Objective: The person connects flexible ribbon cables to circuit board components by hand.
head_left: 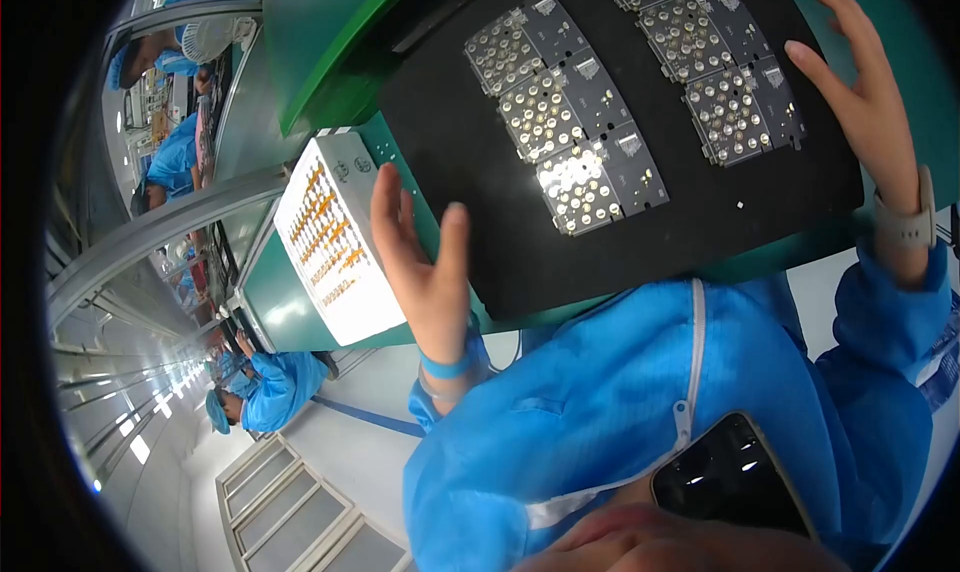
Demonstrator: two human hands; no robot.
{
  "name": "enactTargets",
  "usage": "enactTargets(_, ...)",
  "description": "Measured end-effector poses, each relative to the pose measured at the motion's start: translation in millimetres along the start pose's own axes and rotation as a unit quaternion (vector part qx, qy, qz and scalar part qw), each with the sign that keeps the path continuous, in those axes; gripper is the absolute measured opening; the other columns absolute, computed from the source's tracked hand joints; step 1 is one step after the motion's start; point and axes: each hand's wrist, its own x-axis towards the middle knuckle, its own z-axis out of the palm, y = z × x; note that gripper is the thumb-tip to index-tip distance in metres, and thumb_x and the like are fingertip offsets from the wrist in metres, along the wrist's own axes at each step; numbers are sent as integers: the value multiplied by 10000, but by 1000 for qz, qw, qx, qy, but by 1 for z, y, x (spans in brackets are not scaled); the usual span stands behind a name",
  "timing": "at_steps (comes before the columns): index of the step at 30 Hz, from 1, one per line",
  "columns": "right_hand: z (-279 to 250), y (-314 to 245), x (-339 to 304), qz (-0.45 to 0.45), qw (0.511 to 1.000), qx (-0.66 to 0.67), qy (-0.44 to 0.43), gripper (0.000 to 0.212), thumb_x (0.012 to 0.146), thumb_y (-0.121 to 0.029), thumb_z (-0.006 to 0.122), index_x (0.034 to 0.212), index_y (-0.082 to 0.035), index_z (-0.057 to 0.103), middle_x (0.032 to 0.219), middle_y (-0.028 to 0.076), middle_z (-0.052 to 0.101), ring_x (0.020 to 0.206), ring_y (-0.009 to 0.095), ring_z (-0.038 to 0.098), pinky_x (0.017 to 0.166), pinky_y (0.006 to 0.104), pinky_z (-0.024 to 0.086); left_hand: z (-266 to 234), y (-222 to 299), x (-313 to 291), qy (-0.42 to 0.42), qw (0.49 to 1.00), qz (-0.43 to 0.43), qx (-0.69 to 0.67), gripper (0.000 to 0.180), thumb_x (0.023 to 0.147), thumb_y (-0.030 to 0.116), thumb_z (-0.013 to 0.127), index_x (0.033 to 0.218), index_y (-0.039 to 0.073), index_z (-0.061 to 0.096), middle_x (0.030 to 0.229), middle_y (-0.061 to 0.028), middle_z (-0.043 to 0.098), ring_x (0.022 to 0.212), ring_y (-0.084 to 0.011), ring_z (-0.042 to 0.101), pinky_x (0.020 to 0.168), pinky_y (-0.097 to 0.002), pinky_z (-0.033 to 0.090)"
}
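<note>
My left hand (428, 290) is raised with thumb and fingers apart, holding nothing. It hovers by the left edge of a black mat (620, 262), beside a white box or board (372, 307) bearing rows of small orange-and-metal parts. My right hand (868, 112), also empty with fingers spread, is at the mat's right edge. Closest to it lies a dark circuit board panel (758, 97) carrying round, shiny metal discs. A second similar panel (630, 172) lies left of it, with strong glare on its nearest section. Neither hand visibly touches a panel.
A tiny white square piece (740, 205) lies on the mat near its front. Green raised edging (345, 47) runs along the far left of the green table (280, 297). A dark phone (735, 477) is at my chest. Several co-workers in blue (285, 387) are farther left.
</note>
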Motion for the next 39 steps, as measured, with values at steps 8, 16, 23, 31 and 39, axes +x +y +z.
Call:
enactTargets(8, 48, -6, -10, -256, 956, -136, 41, 1112, 563, -459, 862, 1462, -98, 318, 1518, 140, 301, 1420, 351, 246, 1162, 546, 134, 71, 43, -5, -119, 935, 147, 301, 1127, 621, 490, 836, 1473, 24, 263, 1498, -336, 180, 1367, -560, 175, 1071, -656, 173)
enactTargets(16, 64, -5, -12, -283, 954, -61, 80, 987, 626, -313, 844, 1447, -102, 338, 1499, 148, 336, 1401, 340, 295, 1166, 529, 142, 75, 34, -1, -95, 964, 172, 181, 1078, 629, 414, 836, 1467, 35, 273, 1495, -328, 189, 1390, -539, 131, 1096, -646, 70)
enactTargets(23, 51, -3, -11, -311, 946, 26, 85, 835, 665, -154, 791, 1401, -65, 406, 1435, 144, 434, 1360, 316, 377, 1150, 444, 235, 82, 42, -5, -54, 954, 170, 241, 1076, 616, 315, 865, 1453, -6, 269, 1467, -263, 304, 1403, -446, 224, 1142, -544, 134)
enactTargets(31, 32, -14, -31, -328, 940, 9, 93, 756, 675, -126, 784, 1346, -29, 449, 1407, 169, 457, 1348, 347, 392, 1132, 455, 264, 40, 35, -25, -6, 990, 130, -56, 950, 608, 189, 881, 1393, 15, 375, 1477, -214, 319, 1425, -409, 197, 1134, -475, 217)
enactTargets(39, 33, 3, -5, -277, 942, -46, 184, 560, 793, -315, 746, 1253, -59, 556, 1296, 145, 546, 1227, 323, 502, 1083, 439, 307, 2, 1, -37, 13, 999, 48, -19, 640, 810, 123, 711, 1375, 17, 429, 1498, -175, 322, 1404, -311, 288, 1141, -402, 218)
